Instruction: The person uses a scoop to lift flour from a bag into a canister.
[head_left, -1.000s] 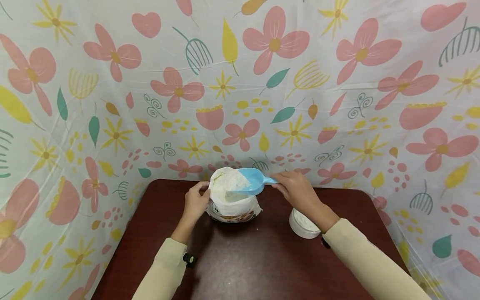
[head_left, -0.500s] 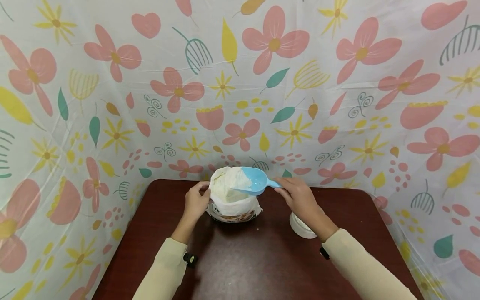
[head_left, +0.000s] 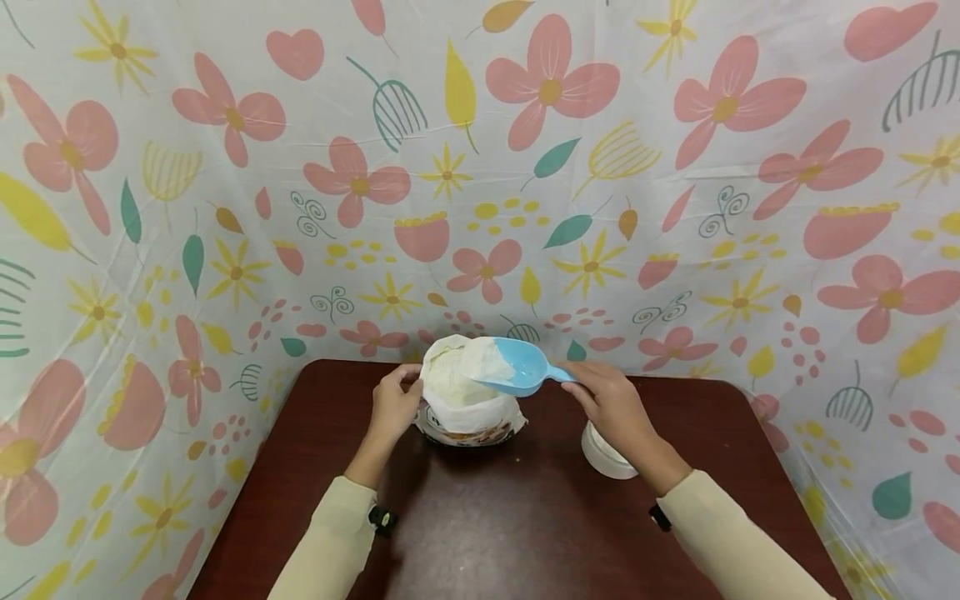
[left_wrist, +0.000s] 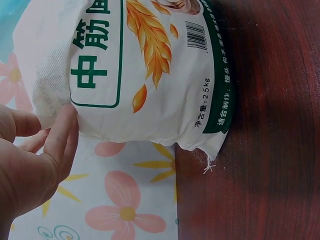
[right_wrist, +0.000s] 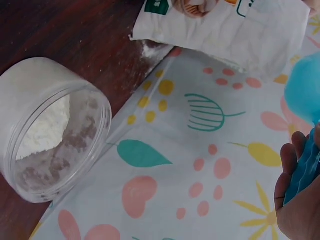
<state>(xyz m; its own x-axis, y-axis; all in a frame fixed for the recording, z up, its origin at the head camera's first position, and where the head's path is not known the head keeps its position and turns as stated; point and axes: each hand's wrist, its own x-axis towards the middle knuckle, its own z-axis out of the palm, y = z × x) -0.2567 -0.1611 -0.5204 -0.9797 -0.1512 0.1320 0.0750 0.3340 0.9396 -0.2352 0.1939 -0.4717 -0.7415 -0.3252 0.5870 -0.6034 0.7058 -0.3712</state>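
Note:
A white cloth flour bag (head_left: pixel 468 417) with green lettering and a wheat picture stands at the back of the table, its rim folded down. My left hand (head_left: pixel 393 404) pinches that folded rim between thumb and fingers, seen also in the left wrist view beside the printed side (left_wrist: pixel 150 75). With my right hand (head_left: pixel 617 408) I grip the handle of a light-blue scoop (head_left: pixel 531 367). White flour (head_left: pixel 486 362) heaps in the scoop's front, over the bag's opening. Inside the bag more flour (head_left: pixel 450 379) shows. The scoop's bowl is partly out of the right wrist view.
To the right, below my right forearm, a clear round jar (head_left: pixel 606 460) stands partly hidden; in the right wrist view flour (right_wrist: pixel 47 130) lies inside it. A dark red-brown table (head_left: pixel 480 533) meets a flowered cloth (head_left: pixel 480 208) at the back. Some spilled flour (right_wrist: pixel 149 50) lies near the bag.
The scoop has drawn back to the right, away from the bag's middle, with flour heaped in it. My right hand moved right with it; the left hand stays at the rim.

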